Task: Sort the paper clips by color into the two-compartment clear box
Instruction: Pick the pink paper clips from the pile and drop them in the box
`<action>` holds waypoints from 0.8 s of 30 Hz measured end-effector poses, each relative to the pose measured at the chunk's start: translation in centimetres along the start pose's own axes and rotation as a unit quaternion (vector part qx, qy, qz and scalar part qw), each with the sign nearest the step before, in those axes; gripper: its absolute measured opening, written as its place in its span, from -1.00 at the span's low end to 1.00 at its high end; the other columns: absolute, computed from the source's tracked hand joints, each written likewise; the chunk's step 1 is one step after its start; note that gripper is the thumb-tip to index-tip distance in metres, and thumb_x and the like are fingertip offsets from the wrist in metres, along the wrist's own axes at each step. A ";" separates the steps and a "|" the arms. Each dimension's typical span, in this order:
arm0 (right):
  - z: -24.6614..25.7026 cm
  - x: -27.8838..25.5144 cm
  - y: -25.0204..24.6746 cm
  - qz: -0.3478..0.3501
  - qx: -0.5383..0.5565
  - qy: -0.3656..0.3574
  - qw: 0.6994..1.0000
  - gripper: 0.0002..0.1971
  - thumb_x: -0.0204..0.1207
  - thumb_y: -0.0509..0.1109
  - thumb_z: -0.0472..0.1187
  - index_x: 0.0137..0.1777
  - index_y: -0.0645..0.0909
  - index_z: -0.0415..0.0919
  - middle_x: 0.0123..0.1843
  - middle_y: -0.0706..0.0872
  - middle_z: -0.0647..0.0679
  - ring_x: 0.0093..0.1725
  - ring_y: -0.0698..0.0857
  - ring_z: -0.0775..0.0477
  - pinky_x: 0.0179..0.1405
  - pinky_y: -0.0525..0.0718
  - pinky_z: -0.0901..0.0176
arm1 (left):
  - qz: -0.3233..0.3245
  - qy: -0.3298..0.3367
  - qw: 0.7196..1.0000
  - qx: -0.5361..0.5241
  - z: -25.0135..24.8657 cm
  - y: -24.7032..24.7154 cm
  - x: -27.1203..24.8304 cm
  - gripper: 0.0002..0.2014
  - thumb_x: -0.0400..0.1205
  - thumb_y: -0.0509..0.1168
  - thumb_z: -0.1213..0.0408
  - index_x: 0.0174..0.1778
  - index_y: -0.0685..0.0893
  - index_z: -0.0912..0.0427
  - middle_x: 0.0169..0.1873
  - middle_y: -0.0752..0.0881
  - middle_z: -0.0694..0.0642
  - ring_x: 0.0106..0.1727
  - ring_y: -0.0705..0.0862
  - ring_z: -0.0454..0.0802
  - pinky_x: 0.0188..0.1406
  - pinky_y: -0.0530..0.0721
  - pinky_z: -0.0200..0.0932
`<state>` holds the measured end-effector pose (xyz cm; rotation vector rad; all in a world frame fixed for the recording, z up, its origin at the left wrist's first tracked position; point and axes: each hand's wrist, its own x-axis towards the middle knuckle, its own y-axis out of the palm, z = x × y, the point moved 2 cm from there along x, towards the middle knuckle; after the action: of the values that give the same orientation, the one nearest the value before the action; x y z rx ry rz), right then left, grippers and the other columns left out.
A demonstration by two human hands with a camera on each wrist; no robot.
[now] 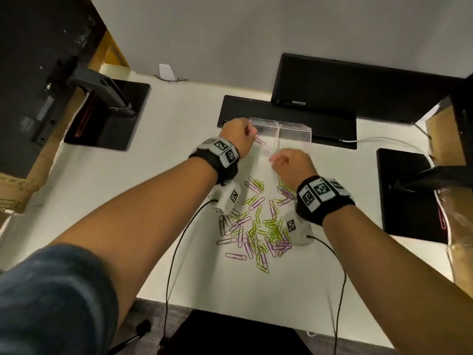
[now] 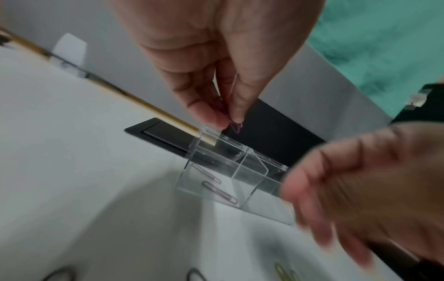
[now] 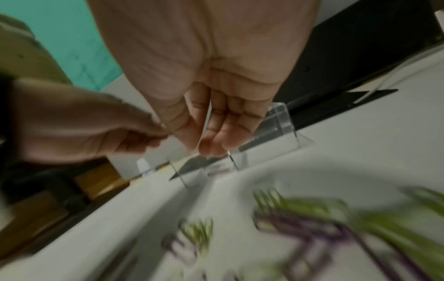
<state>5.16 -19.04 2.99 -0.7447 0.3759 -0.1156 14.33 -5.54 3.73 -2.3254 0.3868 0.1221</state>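
- Left hand (image 2: 211, 62): fingertips pinching a purple paper clip (image 2: 234, 124), held just above the left compartment of the clear box (image 2: 230, 171).
- Right hand (image 1: 293, 163): loosely curled near the box's front right part; blurred in both wrist views, so cannot tell whether anything sits between the fingers (image 3: 211, 140).
- Clear box: upright on the white table (image 1: 179, 149), just in front of a black cable tray (image 1: 289, 116); two purple clips (image 2: 218, 187) lying on the floor of the left compartment, right compartment's contents not discernible.
- Mixed pile of green and purple clips (image 1: 258, 226): scattered on the table between the two forearms, nearer the body than the box.
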 end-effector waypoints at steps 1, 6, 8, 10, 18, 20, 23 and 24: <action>-0.6 -0.9 0.6 0.039 -0.018 -0.001 0.999 -0.76 0.59 0.23 -0.34 0.04 0.74 -0.17 0.06 0.77 -0.08 -0.07 0.68 0.00 -0.16 0.59 0.33 | 0.006 0.013 1.000 0.023 -0.6 0.2 0.7 -0.90 0.64 0.29 0.32 0.00 0.71 0.17 -0.07 0.73 0.00 -0.04 0.69 -0.06 0.10 0.68 -0.14; -3.3 -3.5 2.7 0.103 -0.121 0.061 0.985 -0.87 0.48 0.38 -0.25 -0.10 0.73 -0.27 -0.03 0.79 -0.15 0.02 0.75 -0.19 0.11 0.73 0.01 | 0.079 0.038 0.987 0.138 -1.7 1.8 2.3 -0.86 0.63 0.30 0.32 0.05 0.69 0.11 0.11 0.74 0.11 0.16 0.70 0.10 0.24 0.69 0.00; -3.8 -3.9 3.2 0.104 -0.154 0.070 0.980 -0.79 0.47 0.43 -0.15 -0.07 0.71 -0.32 -0.02 0.78 -0.18 0.01 0.75 -0.18 0.06 0.73 0.04 | 0.061 0.065 0.983 0.163 -1.3 2.3 1.9 -0.85 0.59 0.34 0.28 0.06 0.69 0.09 0.16 0.68 0.13 0.21 0.64 0.10 0.25 0.66 0.02; -4.0 -4.1 3.7 0.096 -0.161 0.065 0.980 -0.76 0.47 0.44 -0.12 -0.07 0.71 -0.33 -0.02 0.78 -0.18 0.00 0.76 -0.17 -0.04 0.69 0.11 | 0.036 0.083 0.983 0.158 -0.7 2.7 0.7 -0.87 0.58 0.34 0.28 0.02 0.68 0.12 0.17 0.62 0.13 0.23 0.59 0.09 0.26 0.63 0.00; -4.0 -3.5 4.6 0.083 -0.096 0.111 0.986 -0.80 0.39 0.42 -0.25 -0.43 0.55 -0.23 -0.35 0.68 -0.12 -0.23 0.69 -0.16 -0.04 0.71 0.12 | 0.125 0.063 0.973 0.183 4.5 5.3 -3.9 -0.83 0.59 0.23 0.35 0.00 0.70 0.20 0.01 0.65 0.16 0.09 0.64 0.11 0.12 0.66 -0.02; -3.8 -3.5 4.1 0.068 -0.061 0.111 0.990 -0.78 0.43 0.42 -0.22 -0.41 0.54 -0.18 -0.31 0.69 -0.10 -0.23 0.64 -0.10 -0.17 0.63 0.20 | 0.141 0.052 0.971 0.185 5.6 5.8 -4.1 -0.76 0.58 0.22 0.38 0.11 0.70 0.17 0.04 0.60 0.15 0.17 0.62 0.11 0.17 0.66 0.00; -3.6 -3.2 3.2 0.031 0.033 0.111 0.993 -0.86 0.42 0.38 -0.31 -0.36 0.56 -0.19 -0.38 0.66 -0.08 -0.34 0.58 -0.06 -0.43 0.49 0.28 | 0.139 0.064 0.971 0.185 6.1 6.2 -4.3 -0.70 0.59 0.24 0.35 0.22 0.69 0.13 0.12 0.57 0.15 0.19 0.60 0.11 0.18 0.66 0.00; -3.7 -3.0 2.9 0.020 0.098 0.126 0.987 -0.90 0.41 0.33 -0.37 -0.29 0.58 -0.20 -0.40 0.65 -0.09 -0.38 0.58 -0.07 -0.45 0.52 0.26 | 0.138 0.072 0.969 0.190 6.1 6.3 -4.3 -0.73 0.60 0.24 0.33 0.19 0.70 0.14 0.13 0.57 0.16 0.18 0.61 0.12 0.16 0.67 0.01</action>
<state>0.89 -18.55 -0.64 -0.5285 0.6112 -0.2064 8.44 -4.33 -4.00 -1.8986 0.7395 0.0118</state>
